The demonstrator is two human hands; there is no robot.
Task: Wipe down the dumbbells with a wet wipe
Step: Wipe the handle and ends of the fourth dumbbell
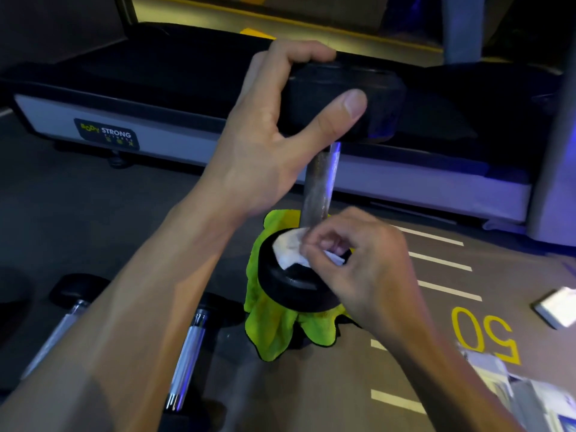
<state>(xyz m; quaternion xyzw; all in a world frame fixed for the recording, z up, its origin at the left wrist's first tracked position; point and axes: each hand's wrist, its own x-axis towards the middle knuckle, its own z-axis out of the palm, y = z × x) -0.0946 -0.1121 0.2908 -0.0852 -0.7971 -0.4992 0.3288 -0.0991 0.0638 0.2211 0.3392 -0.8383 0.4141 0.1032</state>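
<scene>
A black dumbbell with a steel handle (319,185) stands upright on its lower head (290,285), which rests on a green cloth (274,325) on the floor. My left hand (274,132) grips the upper head (343,98), fingers over its top and thumb on its side. My right hand (361,263) pinches a white wet wipe (288,247) and presses it on the lower head's top face, at the base of the handle.
Two more dumbbells (187,347) lie on the floor at lower left. A treadmill (106,126) runs across the back. White lines and a yellow "50" (483,332) mark the floor at right, near white packets (558,307) at the right edge.
</scene>
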